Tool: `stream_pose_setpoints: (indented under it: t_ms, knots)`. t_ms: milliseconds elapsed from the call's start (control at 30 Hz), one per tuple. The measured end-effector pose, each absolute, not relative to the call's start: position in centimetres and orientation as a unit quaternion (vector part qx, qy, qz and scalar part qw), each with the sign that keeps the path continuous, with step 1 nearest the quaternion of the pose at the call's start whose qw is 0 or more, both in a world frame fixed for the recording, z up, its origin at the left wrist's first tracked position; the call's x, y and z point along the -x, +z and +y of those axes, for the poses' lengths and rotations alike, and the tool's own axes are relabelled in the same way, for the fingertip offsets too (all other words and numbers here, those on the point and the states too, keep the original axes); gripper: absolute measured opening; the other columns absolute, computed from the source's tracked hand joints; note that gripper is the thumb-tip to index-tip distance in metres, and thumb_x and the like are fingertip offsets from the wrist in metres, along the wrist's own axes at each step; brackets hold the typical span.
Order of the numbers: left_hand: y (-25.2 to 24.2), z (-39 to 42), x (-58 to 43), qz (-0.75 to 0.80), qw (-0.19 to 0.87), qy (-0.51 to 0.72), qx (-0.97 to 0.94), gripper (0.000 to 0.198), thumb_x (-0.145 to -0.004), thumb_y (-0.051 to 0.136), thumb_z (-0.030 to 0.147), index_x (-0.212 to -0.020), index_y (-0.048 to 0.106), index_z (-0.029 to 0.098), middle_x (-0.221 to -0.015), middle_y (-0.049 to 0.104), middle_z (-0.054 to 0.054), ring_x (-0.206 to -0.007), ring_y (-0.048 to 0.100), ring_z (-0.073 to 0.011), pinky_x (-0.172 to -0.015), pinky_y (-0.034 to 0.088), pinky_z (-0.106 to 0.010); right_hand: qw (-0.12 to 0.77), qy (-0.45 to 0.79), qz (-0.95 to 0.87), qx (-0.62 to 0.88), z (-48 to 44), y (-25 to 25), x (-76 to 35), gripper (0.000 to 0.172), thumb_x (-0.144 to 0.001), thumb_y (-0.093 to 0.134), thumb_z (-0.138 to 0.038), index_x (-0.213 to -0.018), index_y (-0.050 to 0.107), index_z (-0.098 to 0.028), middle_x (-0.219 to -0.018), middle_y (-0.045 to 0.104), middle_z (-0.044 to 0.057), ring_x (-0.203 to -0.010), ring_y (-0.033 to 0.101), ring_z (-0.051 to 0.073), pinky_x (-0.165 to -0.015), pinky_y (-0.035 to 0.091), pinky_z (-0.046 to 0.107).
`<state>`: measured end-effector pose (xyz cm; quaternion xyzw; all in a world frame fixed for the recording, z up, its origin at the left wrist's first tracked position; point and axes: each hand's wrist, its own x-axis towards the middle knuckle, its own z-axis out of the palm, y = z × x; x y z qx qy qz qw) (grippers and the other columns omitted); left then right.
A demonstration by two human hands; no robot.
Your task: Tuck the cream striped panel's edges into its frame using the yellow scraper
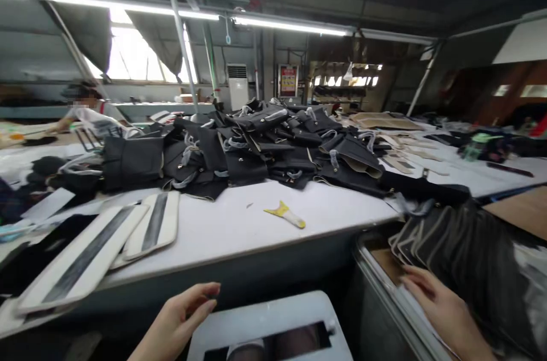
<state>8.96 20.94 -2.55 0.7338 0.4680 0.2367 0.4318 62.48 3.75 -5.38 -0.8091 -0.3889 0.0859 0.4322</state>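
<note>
1. Currently, with a clock face laid over the view, the right hand (436,298) is at four o'clock, over the rim of a metal bin (376,298). Its fingers are bent with the thumb close by; a pale edge runs beneath them, and I cannot tell whether they grip it.

2. Dark panels with pale edges (457,247) stand in a leaning row between three and four o'clock, just beyond that hand.

3. The left hand (188,315) is at seven o'clock, thumb and forefinger apart, with nothing between them. Next to it, at six o'clock, is a pale rounded object (265,318) with a dark rectangle; contact between the two is unclear.

4. Judging by the pose, the step in hand is a reach into the bin side. The next move would call for a pinch on a single edge, keeping neighbouring panels apart, with the left hand free to support.

5. On the white table (231,241), a yellow-and-white tool (285,216) lies between five and six o'clock, pale boards with dark strips (156,224) around eight, and a heap of black bag-like pieces (245,167) at the dial's centre.
</note>
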Motion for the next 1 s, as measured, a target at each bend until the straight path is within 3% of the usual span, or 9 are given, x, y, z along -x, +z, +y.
stream_pose_setpoints:
  t_ms: [100,167,233,400,500,633,800,900,1000]
  knots:
    - [-3.4,24.7,-7.9,0.491,0.363,0.253,-0.751,0.040,-0.088,0.055,0.051,-0.117,0.067,0.027,-0.119,0.070,-0.004,-0.110,0.065,-0.0247,-0.097,0.052,-0.037,0.424,0.223,-0.492,0.727,18.2,-3.0,-56.1,0.031,-0.070,0.064,-0.047,-0.095,0.068,-0.028,-0.090,0.075,0.007,-0.091,0.069,0.032,-0.088,0.052,0.045]
    - [-4.2,28.2,-7.9,0.500,0.282,0.270,-0.773,0.040,-0.088,0.054,0.049,-0.119,0.065,0.026,-0.122,0.068,-0.005,-0.114,0.062,-0.0249,-0.099,0.051,-0.039,0.402,0.281,-0.520,0.699,27.2,-2.4,-52.2,0.029,-0.073,0.069,-0.036,-0.097,0.068,-0.020,-0.083,0.075,0.006,-0.082,0.070,0.026,-0.081,0.055,0.040]
    - [-5.5,32.1,-8.2,0.511,0.203,0.288,-0.784,0.042,-0.088,0.053,0.048,-0.120,0.064,0.023,-0.125,0.066,-0.007,-0.118,0.060,-0.0258,-0.102,0.049,-0.043,0.383,0.323,-0.524,0.689,35.5,-2.4,-48.9,0.025,-0.080,0.069,-0.029,-0.101,0.067,-0.015,-0.090,0.073,0.007,-0.081,0.069,0.021,-0.076,0.056,0.036]
    - [-9.9,39.1,-9.2,0.546,0.131,0.306,-0.768,0.044,-0.089,0.050,0.045,-0.121,0.062,0.017,-0.128,0.063,-0.012,-0.122,0.056,-0.0293,-0.106,0.044,-0.051,0.406,0.290,-0.490,0.715,52.0,-3.5,-44.0,0.030,-0.092,0.063,-0.031,-0.117,0.060,-0.016,-0.122,0.061,0.009,-0.108,0.061,0.023,-0.091,0.052,0.045]
    - [-11.6,39.8,-9.6,0.559,0.074,0.290,-0.773,0.044,-0.090,0.052,0.046,-0.125,0.059,0.020,-0.133,0.059,-0.011,-0.126,0.052,-0.0297,-0.106,0.043,-0.052,0.429,0.259,-0.456,0.735,58.6,-4.1,-43.2,0.033,-0.092,0.062,-0.034,-0.121,0.058,-0.017,-0.126,0.058,0.010,-0.112,0.058,0.025,-0.095,0.049,0.048]
    - [-12.1,39.4,-9.9,0.555,0.003,0.260,-0.790,0.045,-0.091,0.053,0.046,-0.129,0.056,0.021,-0.134,0.059,-0.009,-0.126,0.051,-0.0283,-0.104,0.045,-0.047,0.461,0.237,-0.410,0.750,63.4,-5.0,-43.3,0.030,-0.093,0.061,-0.038,-0.113,0.062,-0.016,-0.118,0.063,0.009,-0.106,0.061,0.023,-0.094,0.049,0.046]
    - [-11.8,39.5,-10.0,0.560,-0.015,0.242,-0.792,0.045,-0.092,0.052,0.045,-0.130,0.054,0.021,-0.134,0.059,-0.008,-0.126,0.050,-0.0280,-0.104,0.045,-0.047,0.501,0.271,-0.398,0.719,64.7,-4.9,-42.4,0.029,-0.093,0.061,-0.039,-0.107,0.063,-0.015,-0.109,0.065,0.007,-0.096,0.064,0.021,-0.086,0.053,0.041]
    - [-11.5,39.4,-10.1,0.564,0.010,0.252,-0.786,0.044,-0.091,0.053,0.044,-0.129,0.056,0.021,-0.134,0.059,-0.008,-0.127,0.049,-0.0287,-0.104,0.043,-0.048,0.531,0.290,-0.415,0.680,63.5,-3.2,-41.0,0.027,-0.093,0.062,-0.037,-0.108,0.062,-0.015,-0.109,0.064,0.006,-0.094,0.063,0.020,-0.083,0.054,0.039]
    - [-11.1,39.2,-10.1,0.561,0.108,0.319,-0.756,0.042,-0.088,0.059,0.043,-0.125,0.061,0.023,-0.132,0.060,-0.008,-0.127,0.049,-0.0306,-0.108,0.038,-0.052,0.553,0.309,-0.446,0.632,60.5,-0.2,-39.8,0.025,-0.091,0.062,-0.038,-0.097,0.063,-0.013,-0.098,0.065,0.003,-0.085,0.063,0.018,-0.077,0.053,0.035]
